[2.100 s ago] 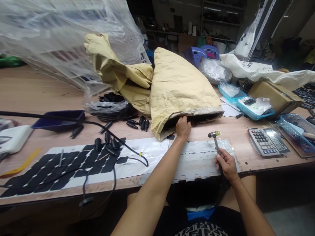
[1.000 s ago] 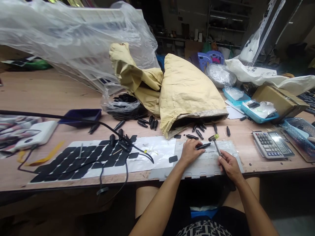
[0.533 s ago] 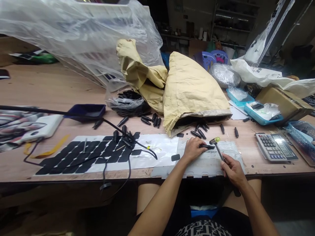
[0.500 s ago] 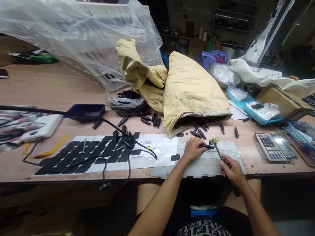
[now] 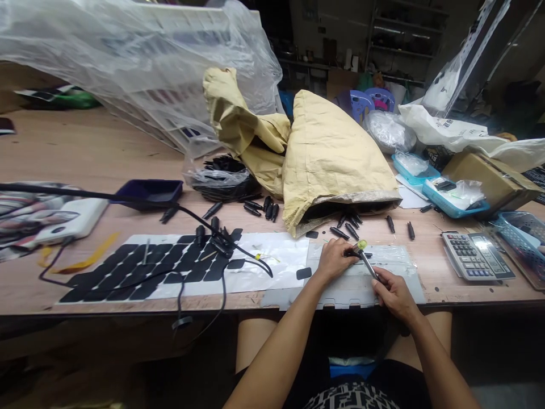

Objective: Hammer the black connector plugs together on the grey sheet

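Observation:
My left hand (image 5: pixel 334 259) is closed on a slim black cylindrical piece (image 5: pixel 366 255), holding it down on a clear plastic mat (image 5: pixel 340 288). My fingers cover the piece's left end. In my right hand (image 5: pixel 395 294) is a small hammer (image 5: pixel 369 264) with a metal shaft and a yellow-green head, gripped partway along its handle. The hammer's head is over the black piece, just right of my left fingertips; whether they touch I cannot tell. Several similar black pieces (image 5: pixel 339 233) lie beyond my hands.
A large tan sack (image 5: pixel 336 159) stands behind the mat, its mouth facing me. To the right are a calculator (image 5: pixel 477 255) and blue baskets (image 5: pixel 455 211). A white sheet with black patches (image 5: pixel 264 244), a loose black cable (image 5: pixel 191 215) and a dark tray (image 5: pixel 147 186) lie left.
My right hand has moved left with the hammer, bringing its head leftward to the black piece near my left fingertips. A loose black piece behind has shifted slightly. My left hand stays in place.

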